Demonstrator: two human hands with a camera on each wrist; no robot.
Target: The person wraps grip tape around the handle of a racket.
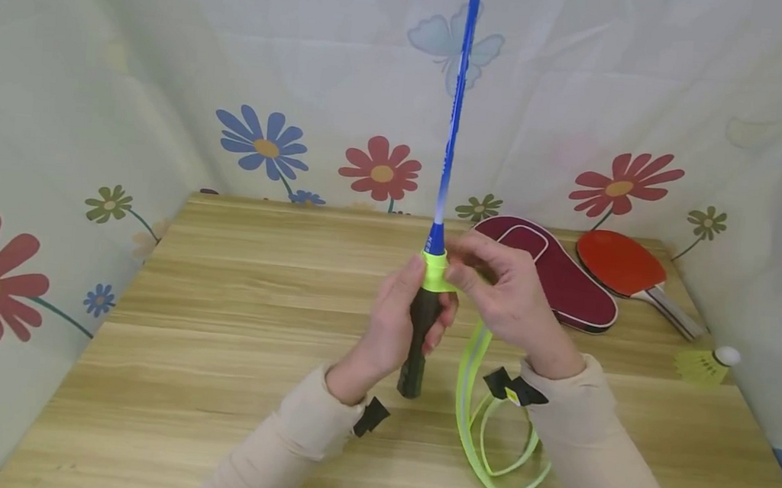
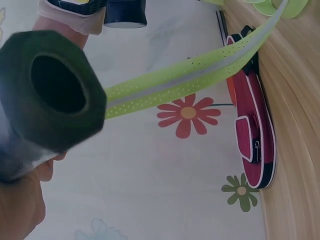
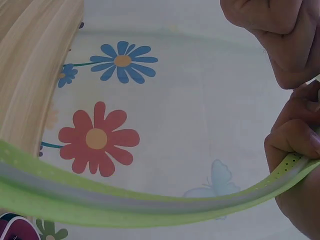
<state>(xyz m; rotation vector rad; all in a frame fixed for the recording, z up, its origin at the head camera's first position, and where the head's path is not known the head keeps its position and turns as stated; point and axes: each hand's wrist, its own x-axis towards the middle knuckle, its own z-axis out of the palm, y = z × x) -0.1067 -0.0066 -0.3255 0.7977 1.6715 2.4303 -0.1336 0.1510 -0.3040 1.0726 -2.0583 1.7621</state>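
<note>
A badminton racket stands nearly upright in the head view, its blue shaft (image 1: 454,126) rising out of the top of the frame. My left hand (image 1: 392,321) grips the dark handle (image 1: 413,361), thumb up beside the bright yellow wrap at the handle's top. My right hand (image 1: 507,295) pinches the yellow-green grip tape (image 1: 469,373) close to that wrap. From there the tape, with a grey stripe and small holes, hangs down and loops on the table. The handle's butt end (image 2: 75,122) faces the camera in the left wrist view; the racket head is out of view.
On the wooden table (image 1: 219,322), a maroon paddle case (image 1: 576,293) lies behind my right hand. Beside it are a red table tennis paddle (image 1: 620,262) and a yellow shuttlecock (image 1: 705,364) near the right edge. A flowered curtain (image 1: 337,56) hangs behind.
</note>
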